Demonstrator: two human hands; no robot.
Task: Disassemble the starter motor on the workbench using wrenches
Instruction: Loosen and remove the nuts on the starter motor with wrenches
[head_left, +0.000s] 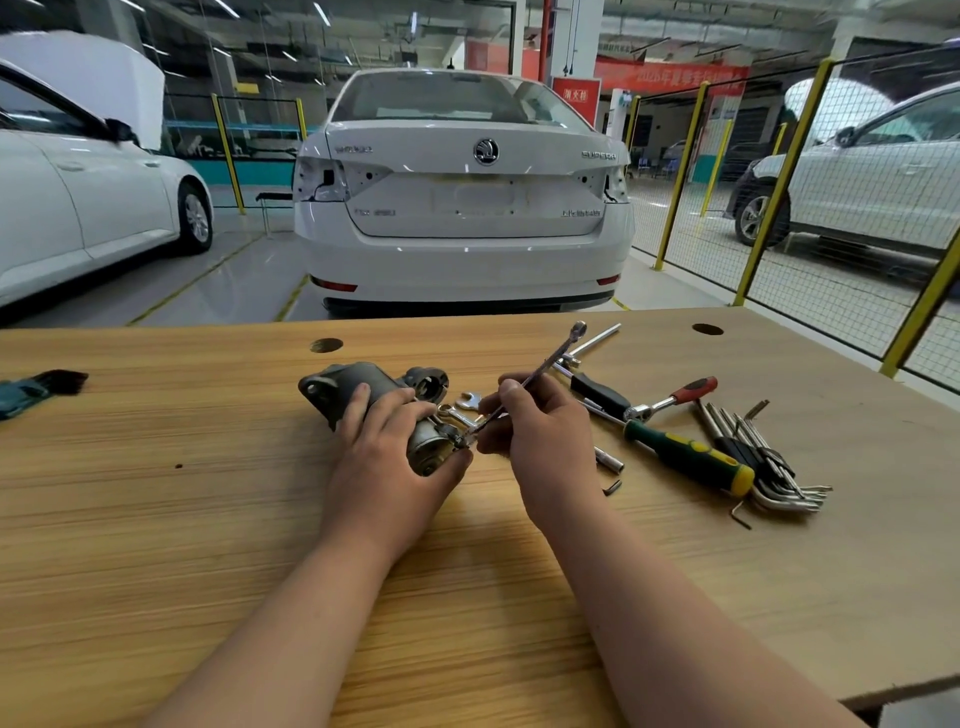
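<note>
**Student:** Where is the starter motor (356, 378)?

**Instructor:** It lies on its side on the wooden tabletop (208, 493), near the middle. Its mounting flange points far-left and its cylindrical end points near-right.

**Student:** What do the hands do?

**Instructor:** The left hand (387, 462) lies over the motor body, fingers curled across the top and thumb under the near end, grasping it. The right hand (543, 441) pinches a slim wrench (551, 359) between thumb and fingers. The wrench's lower end meets the fitting at the motor's near-right end, and its ring end points up toward the far right.

**Student:** Which items surround the work?

**Instructor:** A second wrench (466, 407) lies flat just beyond the two hands, beside the motor. To the right lie a red-handled ratchet (675, 397), a green-and-yellow screwdriver (688, 457) and a set of hex keys (763, 467). A small socket (609, 460) lies near the right wrist. A brush (44, 387) lies at the far-left edge. Beyond the tabletop stands a white car (462, 208), seen from the rear.
</note>
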